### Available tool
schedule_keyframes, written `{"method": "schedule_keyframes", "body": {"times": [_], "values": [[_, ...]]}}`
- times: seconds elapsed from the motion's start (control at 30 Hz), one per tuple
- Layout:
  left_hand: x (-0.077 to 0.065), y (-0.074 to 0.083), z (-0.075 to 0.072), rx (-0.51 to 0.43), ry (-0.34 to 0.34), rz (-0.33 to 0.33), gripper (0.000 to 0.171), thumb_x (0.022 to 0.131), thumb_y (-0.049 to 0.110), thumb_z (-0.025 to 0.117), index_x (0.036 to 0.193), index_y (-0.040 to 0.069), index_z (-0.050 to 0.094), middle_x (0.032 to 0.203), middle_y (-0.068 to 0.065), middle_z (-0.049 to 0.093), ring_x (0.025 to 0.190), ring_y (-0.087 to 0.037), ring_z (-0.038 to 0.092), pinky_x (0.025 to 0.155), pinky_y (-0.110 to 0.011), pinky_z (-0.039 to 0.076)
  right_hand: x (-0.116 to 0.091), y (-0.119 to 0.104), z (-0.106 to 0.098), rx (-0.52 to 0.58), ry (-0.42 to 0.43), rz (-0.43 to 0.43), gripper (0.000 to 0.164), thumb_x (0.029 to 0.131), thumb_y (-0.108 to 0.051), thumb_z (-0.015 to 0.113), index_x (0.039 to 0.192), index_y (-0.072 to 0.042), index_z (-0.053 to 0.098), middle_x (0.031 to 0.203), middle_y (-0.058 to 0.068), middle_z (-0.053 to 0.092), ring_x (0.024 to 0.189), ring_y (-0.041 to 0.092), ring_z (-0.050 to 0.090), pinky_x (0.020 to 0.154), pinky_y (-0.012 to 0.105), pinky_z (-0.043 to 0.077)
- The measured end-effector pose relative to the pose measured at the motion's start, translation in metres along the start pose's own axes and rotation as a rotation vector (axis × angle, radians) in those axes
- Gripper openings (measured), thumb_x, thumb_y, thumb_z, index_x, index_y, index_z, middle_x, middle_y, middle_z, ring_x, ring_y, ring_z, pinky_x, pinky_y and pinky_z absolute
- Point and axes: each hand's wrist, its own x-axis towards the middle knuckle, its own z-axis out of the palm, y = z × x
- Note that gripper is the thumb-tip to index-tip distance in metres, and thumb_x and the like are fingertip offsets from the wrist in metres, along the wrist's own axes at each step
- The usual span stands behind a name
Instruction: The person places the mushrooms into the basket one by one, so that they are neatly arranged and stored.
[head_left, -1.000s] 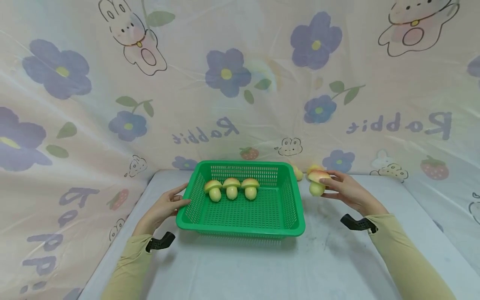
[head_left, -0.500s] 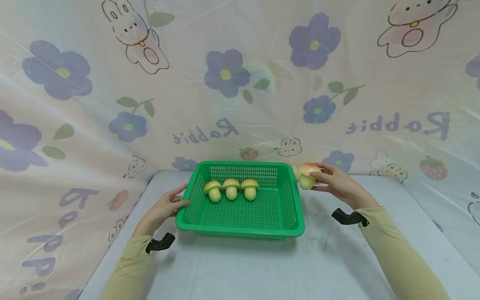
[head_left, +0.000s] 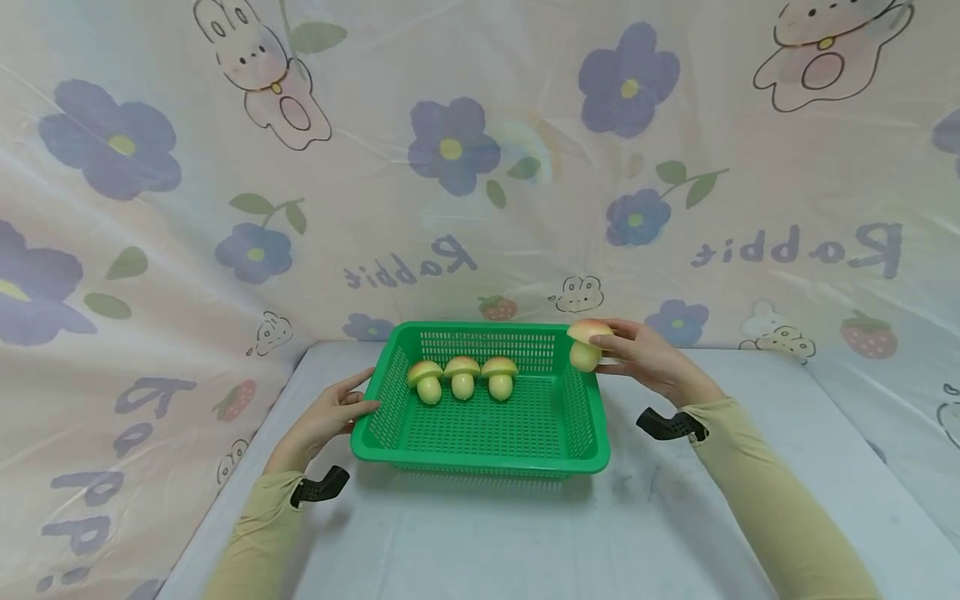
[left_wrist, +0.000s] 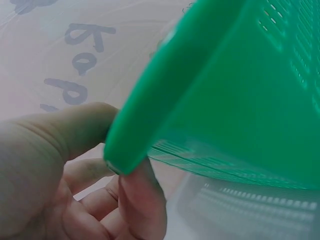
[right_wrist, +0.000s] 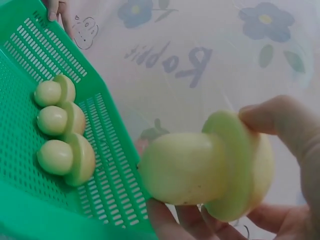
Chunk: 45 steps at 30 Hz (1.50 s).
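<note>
A green plastic basket with slotted walls stands on the table. Inside, three toy mushrooms with yellow-green stems and orange-tinged caps lie in a row along the back left. My left hand grips the basket's left rim, thumb on the outer lip and fingers curled beneath it in the left wrist view. A fourth mushroom is in my right hand, its cap between thumb and fingers. In the head view that mushroom overlaps the basket's back right corner, stem pointing down.
A white table carries the basket. Behind it hangs a pale curtain printed with rabbits, purple flowers and lettering, reaching down to the table's back edge. Black wrist mounts sit on both forearms.
My right hand has carried its mushroom left, from beyond the basket's right side to its back right corner. The left hand and the basket have stayed put.
</note>
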Motion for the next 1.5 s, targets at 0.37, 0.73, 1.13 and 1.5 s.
{"method": "schedule_keyframes", "body": {"times": [0.37, 0.73, 1.13, 1.5], "values": [[-0.002, 0.001, 0.0, -0.002, 0.005, -0.01, 0.076, 0.093, 0.019, 0.065, 0.154, 0.018, 0.02, 0.09, -0.015, 0.06, 0.07, -0.018, 0.061, 0.064, -0.033, 0.053, 0.019, 0.002, 0.021, -0.005, -0.042, 0.026, 0.061, 0.096, -0.02, 0.061, 0.147, -0.002, 0.032, 0.136, 0.02, 0.041, 0.108, 0.028, 0.056, 0.095, 0.054, 0.042], [-0.002, 0.0, 0.001, -0.024, -0.001, -0.012, 0.075, 0.094, 0.016, 0.064, 0.154, 0.017, 0.02, 0.095, -0.018, 0.061, 0.073, -0.02, 0.063, 0.066, -0.035, 0.054, 0.032, 0.002, 0.049, 0.034, -0.101, 0.043, 0.053, 0.097, -0.017, 0.06, 0.143, -0.003, 0.038, 0.136, 0.019, 0.043, 0.112, 0.033, 0.053, 0.089, 0.049, 0.048], [0.0, -0.001, 0.001, -0.022, -0.005, -0.003, 0.076, 0.093, 0.018, 0.065, 0.154, 0.019, 0.021, 0.095, -0.021, 0.061, 0.072, -0.02, 0.062, 0.064, -0.033, 0.054, 0.046, -0.001, 0.079, 0.033, -0.156, 0.078, 0.06, 0.094, -0.017, 0.063, 0.145, -0.002, 0.035, 0.142, 0.02, 0.039, 0.121, 0.038, 0.047, 0.088, 0.047, 0.049], [0.0, -0.001, 0.001, -0.013, 0.003, -0.005, 0.074, 0.093, 0.016, 0.064, 0.154, 0.02, 0.021, 0.089, -0.016, 0.059, 0.065, -0.015, 0.057, 0.059, -0.029, 0.05, 0.057, 0.009, 0.104, -0.008, -0.23, 0.087, 0.056, 0.093, -0.02, 0.065, 0.142, -0.004, 0.042, 0.135, 0.017, 0.047, 0.116, 0.038, 0.051, 0.089, 0.047, 0.048]]}}
